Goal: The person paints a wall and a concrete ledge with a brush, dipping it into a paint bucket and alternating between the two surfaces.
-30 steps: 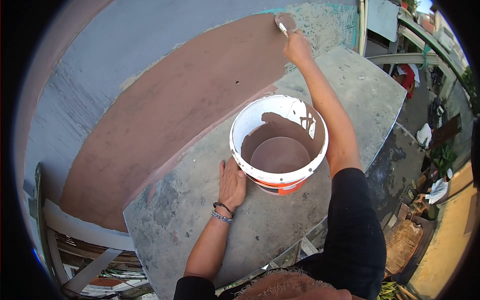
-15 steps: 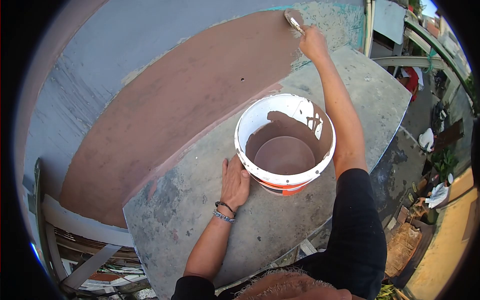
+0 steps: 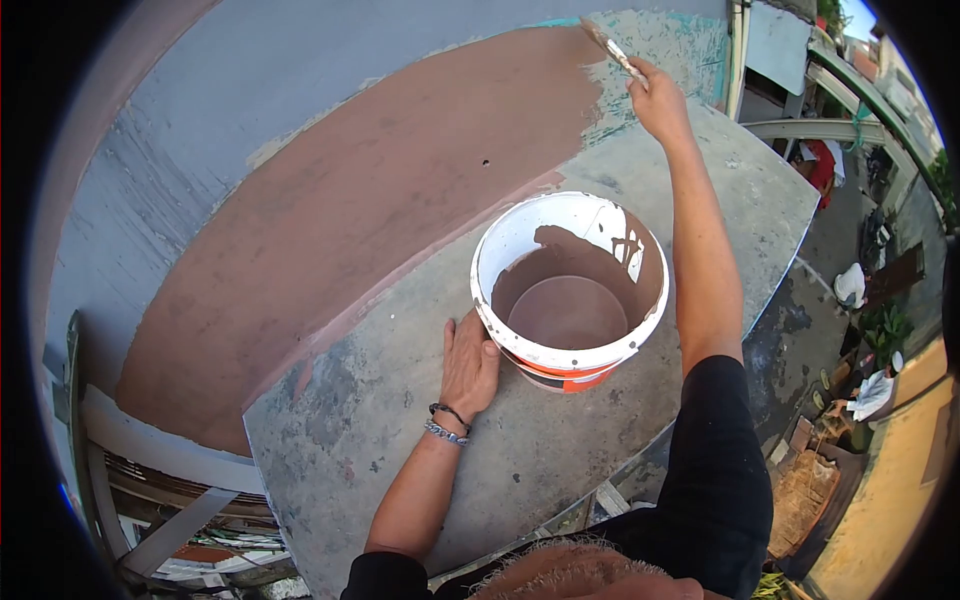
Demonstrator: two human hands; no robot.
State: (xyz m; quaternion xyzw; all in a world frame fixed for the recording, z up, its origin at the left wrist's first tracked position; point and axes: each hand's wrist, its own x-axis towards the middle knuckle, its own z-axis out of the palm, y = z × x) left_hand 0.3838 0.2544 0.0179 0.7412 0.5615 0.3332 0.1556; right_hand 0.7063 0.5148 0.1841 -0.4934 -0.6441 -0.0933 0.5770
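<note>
My right hand [image 3: 656, 98] is closed round the handle of a paintbrush [image 3: 618, 55], whose bristles touch the wall at the upper right end of the brown paint [image 3: 400, 160]. Beside the white bucket [image 3: 487, 215] my left hand [image 3: 468, 365] lies flat on the grey concrete slab [image 3: 350, 400], fingers stretched out and some of them against the bucket's side. The bucket stands upright on the slab, with brown paint [image 3: 568, 312] in its bottom and smeared up its inner wall. A dark bracelet and a metal one circle my left wrist.
Blue-grey wall [image 3: 230, 110] borders the brown area above, and patchy green wall [image 3: 665, 45] lies to its right. The slab's right edge [image 3: 770, 290] drops to a lower yard. A person in white [image 3: 870, 395] is down there, near a plant [image 3: 888, 330].
My right hand has moved right and slightly down, drawing the brush tip a little to the right along the top of the paint. My left hand and the bucket stay in place.
</note>
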